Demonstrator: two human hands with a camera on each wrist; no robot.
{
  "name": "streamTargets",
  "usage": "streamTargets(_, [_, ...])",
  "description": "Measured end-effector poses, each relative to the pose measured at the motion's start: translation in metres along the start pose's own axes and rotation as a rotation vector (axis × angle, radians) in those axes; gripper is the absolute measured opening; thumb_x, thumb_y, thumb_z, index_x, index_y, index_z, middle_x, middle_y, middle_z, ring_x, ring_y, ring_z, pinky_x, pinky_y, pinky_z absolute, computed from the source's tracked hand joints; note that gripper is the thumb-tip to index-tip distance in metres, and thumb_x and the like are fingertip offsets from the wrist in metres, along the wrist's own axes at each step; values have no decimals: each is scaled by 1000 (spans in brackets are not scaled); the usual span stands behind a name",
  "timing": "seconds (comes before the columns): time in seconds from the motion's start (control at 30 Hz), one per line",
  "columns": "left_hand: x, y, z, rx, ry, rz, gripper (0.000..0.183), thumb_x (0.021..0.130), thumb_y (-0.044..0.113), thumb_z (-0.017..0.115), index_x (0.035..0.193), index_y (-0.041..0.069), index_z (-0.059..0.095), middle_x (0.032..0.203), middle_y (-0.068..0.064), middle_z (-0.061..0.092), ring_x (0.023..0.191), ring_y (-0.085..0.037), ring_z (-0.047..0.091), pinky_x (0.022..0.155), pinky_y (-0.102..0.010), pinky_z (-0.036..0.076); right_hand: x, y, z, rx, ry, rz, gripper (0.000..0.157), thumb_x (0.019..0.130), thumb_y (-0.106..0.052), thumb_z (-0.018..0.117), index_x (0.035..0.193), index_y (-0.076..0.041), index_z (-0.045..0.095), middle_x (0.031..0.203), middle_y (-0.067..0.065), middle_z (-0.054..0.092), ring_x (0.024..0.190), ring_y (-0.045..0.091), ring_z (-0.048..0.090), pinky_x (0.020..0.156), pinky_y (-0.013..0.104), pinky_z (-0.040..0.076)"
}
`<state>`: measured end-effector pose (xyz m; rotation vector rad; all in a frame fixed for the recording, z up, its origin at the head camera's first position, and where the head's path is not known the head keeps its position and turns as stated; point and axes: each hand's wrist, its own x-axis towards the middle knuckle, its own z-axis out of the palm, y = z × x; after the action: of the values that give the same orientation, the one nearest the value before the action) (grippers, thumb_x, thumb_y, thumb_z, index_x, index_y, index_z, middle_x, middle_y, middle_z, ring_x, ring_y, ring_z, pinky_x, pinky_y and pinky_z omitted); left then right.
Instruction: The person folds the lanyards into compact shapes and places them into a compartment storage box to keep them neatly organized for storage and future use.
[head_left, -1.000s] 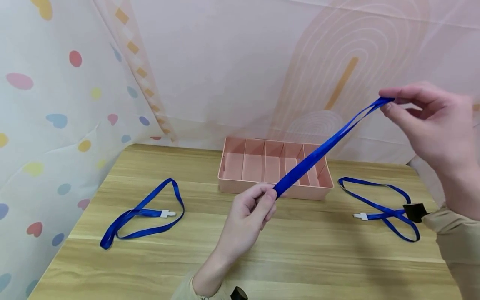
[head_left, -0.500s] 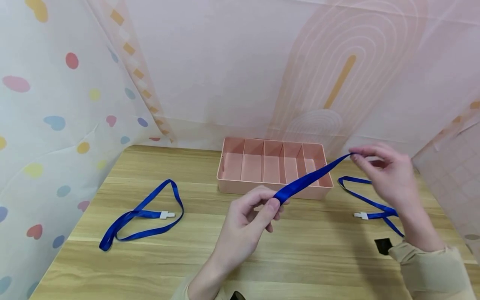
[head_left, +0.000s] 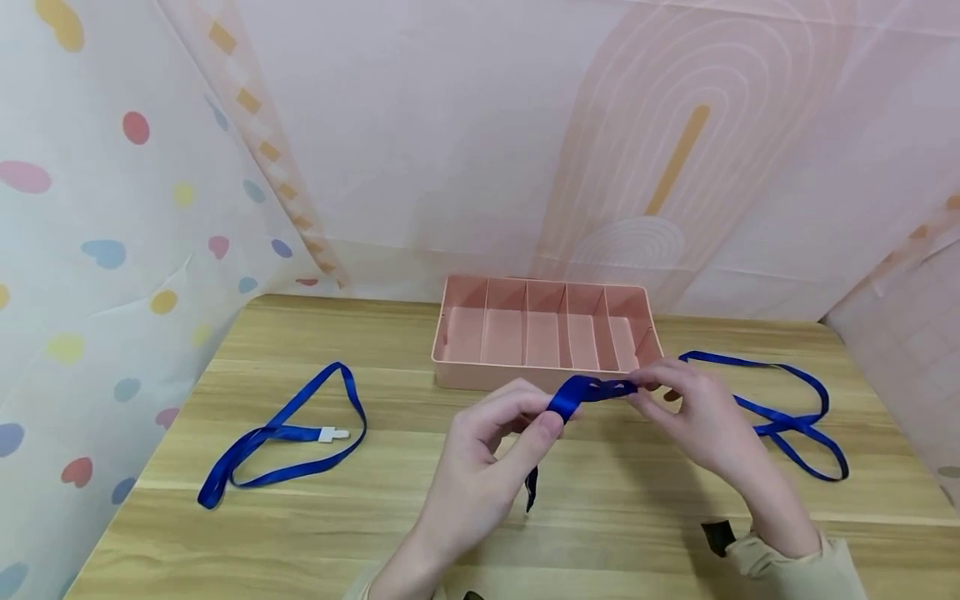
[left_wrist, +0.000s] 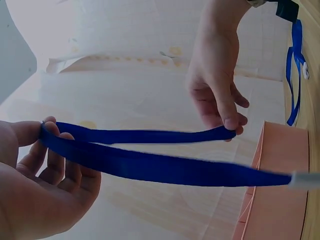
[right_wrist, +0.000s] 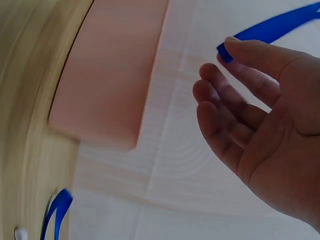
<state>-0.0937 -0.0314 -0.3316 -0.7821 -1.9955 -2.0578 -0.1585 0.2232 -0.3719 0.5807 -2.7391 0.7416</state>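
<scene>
Backdrop (head_left: 450,150): pale cloth behind and at the sides, printed with arches, coloured dots and hearts.
Tabletop (head_left: 337,529): light wood grain, its back edge along the cloth.
Tray (head_left: 480,376): pink, rectangular, near the back; upright dividers split it into five compartments side by side.
Left hand (head_left: 483,454): in front of the tray and above the tabletop, thumb and index finger closed together on a bend of the held lanyard (head_left: 570,398); the other fingers curl loosely.
Right hand (head_left: 701,417): thumb and index finger pinch the same lanyard at a folded part, the other fingers half bent and apart from it; in the head view it overlaps the tray's front right corner.
Held lanyard: blue, in the air between the two hands; from the left hand one stretch reaches the right fingertips, and another hangs below.
Left lanyard (head_left: 292,432): blue, crossed over itself in a loop on the tabletop, left of the tray and well apart.
Right lanyard (head_left: 798,422): blue, also looped and crossed, right of the tray, partly behind the right hand.
Clips: white; one ends the left lanyard (head_left: 330,434), another the held lanyard's hanging stretch (left_wrist: 305,180).
</scene>
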Motion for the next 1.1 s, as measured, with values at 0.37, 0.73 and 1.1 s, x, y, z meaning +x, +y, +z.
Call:
streamTargets(0.37, [-1,-1,2,71,0,-62,14,95,13,56,99,12,70,89,-5,66,80,-6,57,73,-23,52,-10,-65,-11,376,169,-188,33,81,0,71,109,-18,71,99,-5,71,83,-1,62,69,14,51])
streamTargets(0.73, [0,-6,5,69,12,-76,14,96,12,56,98,12,70,86,-7,64,77,-7,55,66,-24,50,-4,-86,-4,505,214,-244,32,76,5,74,104,-13,73,94,-2,70,80,2,62,63,16,48])
streamTargets(1.1, [3,-8,3,73,-63,-166,14,96,15,56,102,14,69,86,-9,64,76,-3,56,68,-23,52,3,-76,8,648,127,-205,31,81,3,70,109,-9,70,100,2,71,86,4,63,69,20,53])
